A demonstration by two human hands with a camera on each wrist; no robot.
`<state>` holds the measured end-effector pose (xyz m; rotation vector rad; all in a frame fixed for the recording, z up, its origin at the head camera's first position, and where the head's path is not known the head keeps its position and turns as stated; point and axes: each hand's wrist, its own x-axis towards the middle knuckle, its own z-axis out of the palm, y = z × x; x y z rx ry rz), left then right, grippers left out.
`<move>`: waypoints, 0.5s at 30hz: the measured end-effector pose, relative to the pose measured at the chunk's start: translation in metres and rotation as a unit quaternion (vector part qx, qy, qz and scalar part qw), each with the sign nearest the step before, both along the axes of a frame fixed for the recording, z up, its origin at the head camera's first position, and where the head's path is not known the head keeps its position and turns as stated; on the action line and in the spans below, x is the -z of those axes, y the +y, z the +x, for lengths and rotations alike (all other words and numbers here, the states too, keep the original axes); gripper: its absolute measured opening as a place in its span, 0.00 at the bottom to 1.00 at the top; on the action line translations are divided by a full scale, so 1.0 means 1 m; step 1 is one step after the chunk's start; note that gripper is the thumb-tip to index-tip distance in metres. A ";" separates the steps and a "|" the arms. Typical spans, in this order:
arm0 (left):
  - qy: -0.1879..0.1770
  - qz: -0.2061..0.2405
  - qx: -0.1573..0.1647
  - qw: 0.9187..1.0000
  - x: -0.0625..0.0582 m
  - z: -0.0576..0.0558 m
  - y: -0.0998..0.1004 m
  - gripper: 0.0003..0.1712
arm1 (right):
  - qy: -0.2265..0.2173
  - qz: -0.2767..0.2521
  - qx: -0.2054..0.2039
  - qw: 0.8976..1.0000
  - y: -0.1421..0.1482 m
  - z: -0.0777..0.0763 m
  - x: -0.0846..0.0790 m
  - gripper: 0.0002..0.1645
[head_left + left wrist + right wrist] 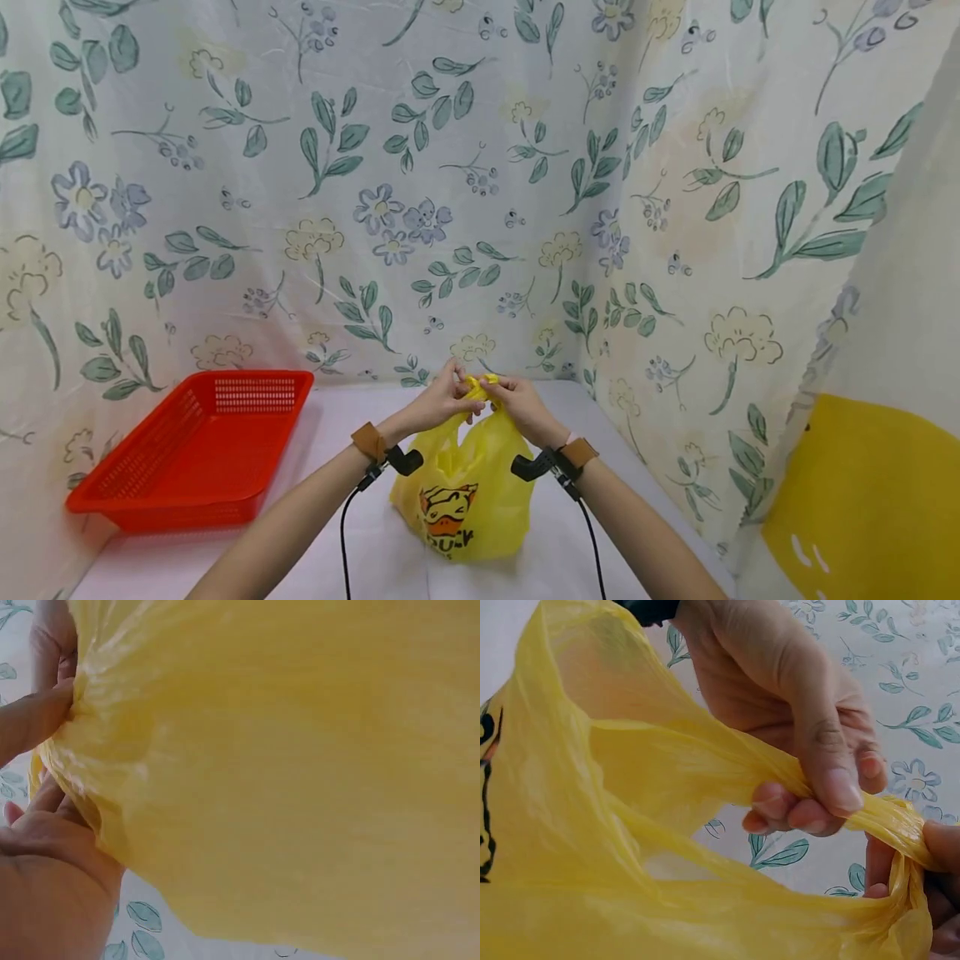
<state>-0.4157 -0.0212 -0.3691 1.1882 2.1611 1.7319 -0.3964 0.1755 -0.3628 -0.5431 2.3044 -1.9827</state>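
A yellow plastic bag (pixel 498 492) with a winking duck print stands bulging on the white table; its contents are hidden. Its handles are drawn up and gathered into a twisted strip (pixel 480 387) between both hands. My left hand (pixel 447 397) pinches one handle between thumb and fingers, seen closely in the right wrist view. From the other side, my right hand (pixel 527 410) pinches the bunched plastic (pixel 907 859) where the handles cross and bend. Below the hands, the bag's mouth gapes. Yellow film (pixel 285 787) fills most of the left wrist view.
A red plastic basket (pixel 255 492) with a slotted far wall stands on the left of the white table (pixel 360 542). Floral curtains (pixel 375 208) hang behind and to the right. A yellow sheet (pixel 862 492) with white marks is at the far right.
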 end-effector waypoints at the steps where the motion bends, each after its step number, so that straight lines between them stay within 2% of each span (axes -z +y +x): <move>1: -0.019 0.002 -0.002 1.000 0.002 -0.001 -0.001 0.25 | -0.004 -0.007 -0.007 1.000 0.000 0.000 0.000 0.23; 5: -0.081 -0.004 -0.006 0.997 0.010 -0.005 -0.012 0.27 | -0.021 -0.043 -0.050 0.998 0.004 0.002 0.001 0.24; 10: -0.095 -0.019 0.010 0.995 0.012 -0.010 -0.023 0.27 | -0.022 -0.048 -0.115 0.992 0.010 0.004 0.000 0.26; 13: -0.100 -0.025 0.007 0.995 0.011 -0.014 -0.026 0.26 | 0.006 0.012 -0.137 0.990 0.013 0.007 -0.003 0.24; 15: -0.102 -0.030 -0.006 0.994 0.010 -0.016 -0.028 0.26 | 0.056 0.093 -0.134 0.985 0.014 0.011 -0.006 0.21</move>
